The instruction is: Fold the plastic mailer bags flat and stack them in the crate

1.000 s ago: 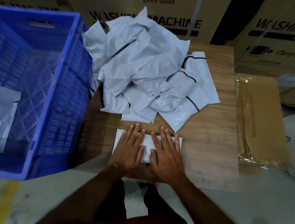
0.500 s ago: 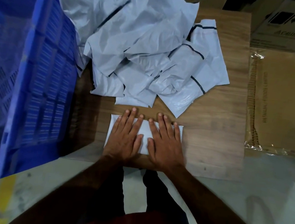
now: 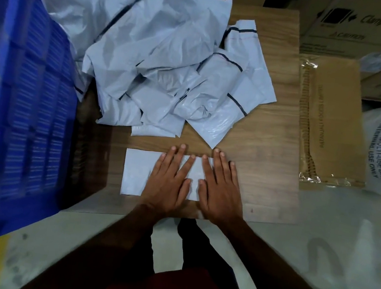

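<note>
Folded white mailer, flat under hands

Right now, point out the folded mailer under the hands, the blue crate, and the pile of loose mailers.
folded mailer [image 3: 137, 172], head view, bare left part beside the left hand.
blue crate [image 3: 33, 106], head view, its slatted side wall.
pile of loose mailers [image 3: 153, 51], head view, crumpled middle of the heap.

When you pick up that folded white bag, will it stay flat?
Probably not. The folded mailer bag looks like thin plastic, as crumpled as the pile, so it likely flops and unfolds. Both flat hands press it, suggesting it springs open.
</note>
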`<state>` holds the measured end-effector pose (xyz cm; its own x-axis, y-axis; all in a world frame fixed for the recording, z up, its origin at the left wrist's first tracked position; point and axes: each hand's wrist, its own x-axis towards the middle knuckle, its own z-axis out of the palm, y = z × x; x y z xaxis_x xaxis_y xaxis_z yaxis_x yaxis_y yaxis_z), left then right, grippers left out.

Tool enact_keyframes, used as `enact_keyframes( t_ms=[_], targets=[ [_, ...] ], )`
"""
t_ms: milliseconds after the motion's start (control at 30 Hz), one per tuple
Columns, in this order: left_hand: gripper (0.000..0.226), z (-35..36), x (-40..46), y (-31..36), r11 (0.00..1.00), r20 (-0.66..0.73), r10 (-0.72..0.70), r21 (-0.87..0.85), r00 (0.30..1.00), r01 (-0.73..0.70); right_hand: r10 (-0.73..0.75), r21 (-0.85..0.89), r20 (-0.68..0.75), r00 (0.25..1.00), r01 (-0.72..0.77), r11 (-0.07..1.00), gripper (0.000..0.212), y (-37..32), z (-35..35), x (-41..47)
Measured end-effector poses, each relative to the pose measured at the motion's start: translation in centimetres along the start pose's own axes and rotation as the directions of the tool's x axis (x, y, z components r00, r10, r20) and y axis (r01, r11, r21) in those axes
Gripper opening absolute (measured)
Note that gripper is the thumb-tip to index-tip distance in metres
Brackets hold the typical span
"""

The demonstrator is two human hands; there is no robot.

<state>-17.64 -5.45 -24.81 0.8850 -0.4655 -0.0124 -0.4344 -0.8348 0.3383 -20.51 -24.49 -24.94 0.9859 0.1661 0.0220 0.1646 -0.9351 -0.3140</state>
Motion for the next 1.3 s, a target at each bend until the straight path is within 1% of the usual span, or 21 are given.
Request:
enact_keyframes(
  t_ms=[67,100,167,233,267,333,533,633,700,767,800,867,933,967,1067,1100,1167,1200,1233,1300],
  targets=[
    [0.061,-0.5,0.1,0.3,1.0,0.0,0.009,0.001,1.0,-0.009,0.002,0.023,-0.037,0.999,-0.002,1.0,0.061,-0.4,-0.2,-0.1],
    [0.06,-0.9,-0.1,0.1,1.0,-0.01,0.0,0.003,1.0,0.0,-0.018,0.033,-0.059,0.998,0.02,0.999,0.06,-0.8,-0.4,-0.1],
    [0.061,-1.9,-0.9,-1.2,0.998,-0.052,-0.051,0.025,0.997,0.052,-0.079,0.04,-0.086,0.993,0.082,0.996,0.061,-2.1,-0.6,0.4],
    [0.064,-2.8,-2.0,-3.3,0.991,-0.09,-0.103,0.076,0.991,0.11,-0.106,0.041,-0.071,0.992,0.109,0.993,0.061,-3.6,-0.1,1.3],
    [0.065,-3.0,-2.5,-4.3,0.988,-0.086,-0.113,0.096,0.99,0.121,-0.108,0.047,-0.053,0.993,0.111,0.993,0.061,-4.1,0.3,1.7],
    [0.068,-2.9,-2.8,-5.4,0.989,-0.043,-0.095,0.113,0.995,0.1,-0.103,0.048,-0.023,0.994,0.104,0.993,0.061,-4.2,1.1,2.2],
    [0.069,-2.5,-2.6,-5.6,0.989,0.014,-0.106,0.1,0.994,0.105,-0.104,-0.016,0.023,0.994,0.104,0.994,0.064,-4.1,1.9,2.5],
    [0.071,-2.9,-2.4,-5.5,0.991,0.035,-0.112,0.082,0.993,0.109,-0.101,-0.022,0.04,0.994,0.101,0.995,0.064,-4.3,1.7,2.7],
    [0.08,-3.4,-2.9,-5.8,0.996,0.055,-0.066,0.069,0.996,0.062,-0.103,0.006,0.045,0.994,0.103,0.995,0.063,-4.4,1.1,2.6],
    [0.092,-3.8,-3.5,-6.5,0.994,0.127,0.083,0.062,0.988,-0.092,-0.121,0.067,0.028,0.992,0.119,0.991,0.064,-3.8,0.3,2.1],
    [0.093,-3.9,-3.7,-6.9,0.984,0.171,0.154,0.069,0.973,-0.167,-0.147,0.094,0.034,0.989,0.143,0.985,0.068,-3.2,-0.1,1.6],
    [0.083,-3.8,-3.5,-7.5,0.96,0.214,0.24,0.092,0.947,-0.264,-0.217,0.096,0.095,0.971,0.208,0.973,0.082,-1.7,-1.0,0.3],
    [0.07,-3.8,-2.7,-7.5,0.945,0.212,0.272,0.125,0.939,-0.302,-0.263,0.038,0.165,0.951,0.26,0.965,0.091,-0.8,-1.7,-0.7],
    [0.066,-4.0,-2.3,-7.4,0.941,0.195,0.276,0.144,0.941,-0.306,-0.274,0.015,0.182,0.945,0.276,0.961,0.092,-0.7,-1.9,-0.9],
    [0.054,-4.8,-1.7,-6.7,0.95,0.117,0.269,0.132,0.956,-0.284,-0.264,-0.076,0.166,0.95,0.28,0.957,0.087,-1.4,-2.0,-0.4],
    [0.054,-5.2,-1.6,-6.4,0.954,0.109,0.262,0.118,0.959,-0.274,-0.24,-0.12,0.151,0.959,0.259,0.958,0.088,-1.7,-1.9,0.0],
    [0.059,-6.4,-1.4,-5.9,0.956,0.122,0.254,0.116,0.959,-0.268,-0.171,-0.174,0.118,0.978,0.19,0.966,0.089,-2.4,-2.1,0.6],
    [0.063,-7.2,-1.3,-5.6,0.954,0.134,0.255,0.128,0.958,-0.272,-0.143,-0.183,0.102,0.984,0.16,0.97,0.085,-2.7,-2.3,0.9],
    [0.072,-7.9,-1.3,-5.2,0.951,0.148,0.255,0.142,0.955,-0.276,-0.132,-0.191,0.081,0.988,0.146,0.971,0.081,-2.9,-2.6,1.1],
    [0.1,-9.6,-1.3,-4.5,0.947,0.188,0.24,0.168,0.952,-0.272,-0.159,-0.2,0.052,0.986,0.166,0.966,0.076,-3.1,-3.3,1.2]
  ],
)
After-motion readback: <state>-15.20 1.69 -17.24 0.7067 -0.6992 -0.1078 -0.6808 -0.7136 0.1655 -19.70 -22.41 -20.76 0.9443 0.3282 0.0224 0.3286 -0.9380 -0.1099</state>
